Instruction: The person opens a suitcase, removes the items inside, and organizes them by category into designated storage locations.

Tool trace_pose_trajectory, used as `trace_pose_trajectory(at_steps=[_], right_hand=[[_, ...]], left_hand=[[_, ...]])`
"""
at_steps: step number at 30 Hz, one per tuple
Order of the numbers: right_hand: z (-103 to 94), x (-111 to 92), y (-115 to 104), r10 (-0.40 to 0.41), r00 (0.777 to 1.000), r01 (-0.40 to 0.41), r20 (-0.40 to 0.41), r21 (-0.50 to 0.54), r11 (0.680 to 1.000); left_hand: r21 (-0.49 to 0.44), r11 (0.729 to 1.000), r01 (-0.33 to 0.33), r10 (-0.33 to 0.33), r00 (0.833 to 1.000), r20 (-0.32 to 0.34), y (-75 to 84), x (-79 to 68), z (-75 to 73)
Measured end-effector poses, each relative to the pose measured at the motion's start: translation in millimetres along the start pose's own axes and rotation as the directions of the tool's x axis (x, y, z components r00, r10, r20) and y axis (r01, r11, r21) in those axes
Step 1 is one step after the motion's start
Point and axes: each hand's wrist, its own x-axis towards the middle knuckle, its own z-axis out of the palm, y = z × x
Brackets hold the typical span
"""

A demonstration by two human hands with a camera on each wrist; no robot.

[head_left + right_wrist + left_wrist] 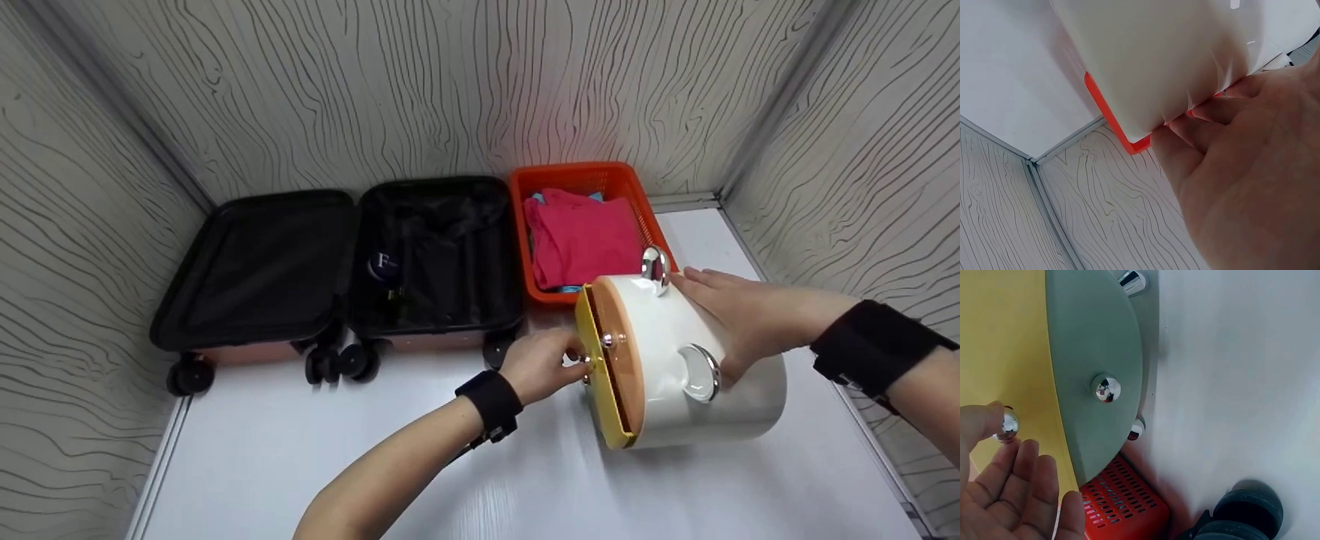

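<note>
A white rounded drawer box [675, 360] with silver knobs and handle-like metal fittings lies tilted on the table. Its yellow drawer front [600, 367] stands slightly out from the orange face [624, 352]. My left hand [541, 365] pinches the silver knob [1008, 426] on the yellow drawer between thumb and index finger, with the other fingers curled loosely below. In the left wrist view, a green drawer front [1095, 354] with its own knob shows beside the yellow one. My right hand [739, 315] rests spread over the white shell, thumb near a chrome fitting [703, 373].
An orange basket [521, 225] holding pink cloth [585, 232] stands behind the box. To the left lies an open suitcase [255, 274] with black lining and a dark round item [383, 265] inside; its wheels [358, 362] face me. Patterned walls enclose the white table [360, 465].
</note>
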Motion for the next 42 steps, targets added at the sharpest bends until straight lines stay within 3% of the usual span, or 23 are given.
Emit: trace_pose_trajectory(at_steps=[22,27,30,33,36,39,42], right_hand=[[-1.5,-10.2,18.5,0.032,0.999,-0.032,0.012,0.022,0.999],[-1.1,-10.3,18.3,0.038,0.999,-0.039,0.015,0.018,0.999],[-1.2,-10.9,19.5,0.044,0.999,-0.044,0.009,0.009,0.999],[-0.8,-11.5,19.8,0.051,0.999,-0.051,0.005,0.001,0.999],[-0.4,-11.6,19.4,0.05,0.999,-0.05,0.002,0.0,0.999],[-0.6,-11.2,19.3,0.035,0.999,-0.035,0.003,-0.001,0.999],[-0.8,-10.6,18.5,0.021,1.0,-0.021,0.01,0.007,1.0]], left_hand=[[-0.066,0.998,-0.005,0.002,0.999,-0.043,-35.0,-29.3,-18.4],[-0.085,0.996,-0.004,0.003,1.0,-0.014,-39.6,-32.9,-21.9],[-0.069,0.998,0.009,-0.009,1.0,-0.001,-45.7,-33.6,-31.8],[-0.033,0.998,0.047,-0.048,0.998,-0.037,-60.1,-33.2,-49.3],[0.026,0.994,0.111,-0.107,0.988,-0.11,-84.4,-30.1,-72.4],[0.092,0.976,0.196,-0.177,0.967,-0.181,-115.6,-26.5,-96.4],[0.137,0.945,0.297,-0.266,0.941,-0.207,-147.7,-24.6,-115.8]])
